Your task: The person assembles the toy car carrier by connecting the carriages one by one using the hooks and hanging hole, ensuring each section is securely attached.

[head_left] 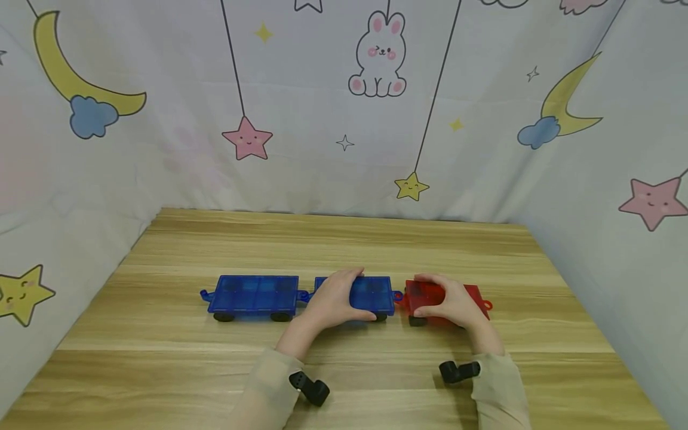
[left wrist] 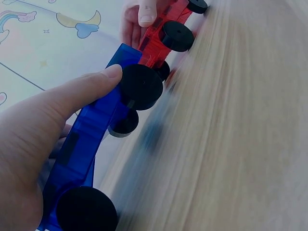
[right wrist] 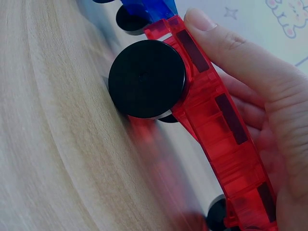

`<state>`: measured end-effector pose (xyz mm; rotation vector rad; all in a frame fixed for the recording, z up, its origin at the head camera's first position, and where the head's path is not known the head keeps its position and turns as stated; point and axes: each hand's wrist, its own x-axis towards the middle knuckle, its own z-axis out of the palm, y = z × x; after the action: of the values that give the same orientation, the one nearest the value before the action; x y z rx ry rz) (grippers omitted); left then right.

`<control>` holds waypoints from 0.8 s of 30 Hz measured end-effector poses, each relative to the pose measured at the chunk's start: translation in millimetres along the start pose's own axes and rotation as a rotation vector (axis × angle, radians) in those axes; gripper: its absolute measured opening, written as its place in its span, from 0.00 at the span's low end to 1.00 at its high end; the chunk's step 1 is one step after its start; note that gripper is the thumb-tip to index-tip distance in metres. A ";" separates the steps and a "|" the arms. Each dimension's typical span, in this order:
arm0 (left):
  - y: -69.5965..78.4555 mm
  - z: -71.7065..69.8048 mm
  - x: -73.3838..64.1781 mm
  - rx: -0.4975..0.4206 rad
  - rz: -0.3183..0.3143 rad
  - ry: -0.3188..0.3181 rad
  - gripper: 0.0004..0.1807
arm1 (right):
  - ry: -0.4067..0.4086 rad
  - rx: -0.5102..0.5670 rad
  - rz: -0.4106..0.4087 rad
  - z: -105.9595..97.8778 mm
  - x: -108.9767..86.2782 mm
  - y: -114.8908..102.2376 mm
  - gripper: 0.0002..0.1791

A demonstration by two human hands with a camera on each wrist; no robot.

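Three flat toy train cars with black wheels stand in a row on the wooden table (head_left: 344, 245). My left hand (head_left: 335, 298) grips the middle blue car (head_left: 371, 294) (left wrist: 91, 130), thumb on its near edge and fingers over the top. My right hand (head_left: 448, 301) grips the red car (head_left: 424, 294) (right wrist: 211, 120) in the same way, thumb on the near side. The red car's left end meets the middle blue car's hook. Another blue car (head_left: 254, 294) sits to the left, hooked to the middle one, untouched.
A fabric backdrop (head_left: 344, 107) printed with stars, moons and a bunny walls the table at the back and on both sides. Black wrist camera mounts (head_left: 309, 388) sit on both sleeves near the front edge.
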<state>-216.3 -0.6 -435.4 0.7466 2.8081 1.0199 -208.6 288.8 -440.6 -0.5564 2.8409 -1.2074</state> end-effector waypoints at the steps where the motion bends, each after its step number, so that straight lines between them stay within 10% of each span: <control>1: -0.1 0.0 0.1 0.002 0.000 0.000 0.55 | 0.000 -0.003 0.001 0.1 -0.1 0.1 0.39; 24: 1.6 -0.4 -0.4 0.034 -0.011 -0.006 0.55 | -0.006 -0.001 0.017 -0.5 0.4 -1.5 0.39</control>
<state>-215.4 0.0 -434.1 0.7359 2.8280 0.9686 -208.6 288.0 -439.1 -0.5336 2.8360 -1.1996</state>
